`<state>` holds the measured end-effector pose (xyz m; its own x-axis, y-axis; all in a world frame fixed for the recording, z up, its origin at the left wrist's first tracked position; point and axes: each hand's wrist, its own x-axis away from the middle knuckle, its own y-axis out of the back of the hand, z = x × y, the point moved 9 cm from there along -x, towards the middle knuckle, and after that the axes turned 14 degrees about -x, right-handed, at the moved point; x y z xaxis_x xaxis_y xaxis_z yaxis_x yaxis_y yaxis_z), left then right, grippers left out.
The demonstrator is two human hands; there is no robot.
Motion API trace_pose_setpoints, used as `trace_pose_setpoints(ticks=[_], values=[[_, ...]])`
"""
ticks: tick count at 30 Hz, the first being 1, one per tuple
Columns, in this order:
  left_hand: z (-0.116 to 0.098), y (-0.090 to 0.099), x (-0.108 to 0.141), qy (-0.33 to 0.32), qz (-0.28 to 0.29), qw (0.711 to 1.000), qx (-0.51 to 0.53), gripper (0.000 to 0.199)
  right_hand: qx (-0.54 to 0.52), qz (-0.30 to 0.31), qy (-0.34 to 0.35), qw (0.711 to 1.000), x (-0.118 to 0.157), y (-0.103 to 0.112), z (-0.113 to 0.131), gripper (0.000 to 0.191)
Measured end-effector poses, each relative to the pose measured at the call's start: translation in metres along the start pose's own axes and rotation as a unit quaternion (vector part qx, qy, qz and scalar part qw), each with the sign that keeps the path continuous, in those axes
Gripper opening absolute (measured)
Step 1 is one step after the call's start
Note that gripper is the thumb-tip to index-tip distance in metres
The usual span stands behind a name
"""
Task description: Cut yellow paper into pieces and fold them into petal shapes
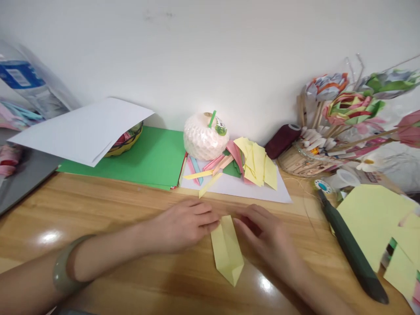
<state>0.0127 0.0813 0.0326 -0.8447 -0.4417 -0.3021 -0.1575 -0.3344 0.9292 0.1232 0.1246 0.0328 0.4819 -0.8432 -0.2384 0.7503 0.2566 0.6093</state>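
Two hands meet on one piece of folded yellow paper (pixel 227 250) lying flat on the wooden table (pixel 138 205), near the middle of the scene. The left hand (pixel 183 225) lies palm down with its fingertips (pixel 211 221) pressing the paper's far left edge; the right hand (pixel 262 232) comes in from the right, fingers bent over the far end of the same piece. Neither hand grips anything: both pin the paper against the table with flat fingers. To crease well here, I judge that the left fingers should hold the piece motionless while the right fingertips run firmly along the fold line, edges kept matched so the layers do not slip on the glossy wood

As for its looks, the paper is pale yellow, long and narrow, folded into layers with a centre seam and a pointed tip at its near end. It looks thin and easily marked.

Farther off lie loose yellow folded pieces (pixel 257 164) on a white sheet (pixel 236 186), with a green sheet (pixel 147 157) to the left and a dark green knife (pixel 351 249) to the right
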Motion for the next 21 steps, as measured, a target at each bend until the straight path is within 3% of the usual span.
trace_pose_setpoints(ticks=[4,8,11,15,21], values=[[-0.004,-0.001,-0.001,-0.015,0.001,1.000,-0.016,0.028,0.010,0.008,-0.073,0.997,0.002,-0.011,-0.014,0.009],[-0.008,-0.002,-0.001,-0.028,0.007,0.999,-0.032,0.027,0.032,0.005,-0.089,0.996,0.003,-0.015,-0.013,0.013],[-0.007,-0.002,-0.001,-0.030,0.010,0.999,-0.037,0.027,0.058,-0.004,-0.052,0.997,0.002,-0.017,-0.006,0.013],[-0.005,-0.003,-0.003,-0.016,0.012,0.999,-0.037,0.024,0.123,-0.014,0.050,0.991,0.006,-0.019,0.014,0.012],[-0.001,-0.008,-0.004,0.013,0.026,0.999,-0.041,0.020,0.136,0.039,0.142,0.980,0.015,-0.028,0.027,0.017]])
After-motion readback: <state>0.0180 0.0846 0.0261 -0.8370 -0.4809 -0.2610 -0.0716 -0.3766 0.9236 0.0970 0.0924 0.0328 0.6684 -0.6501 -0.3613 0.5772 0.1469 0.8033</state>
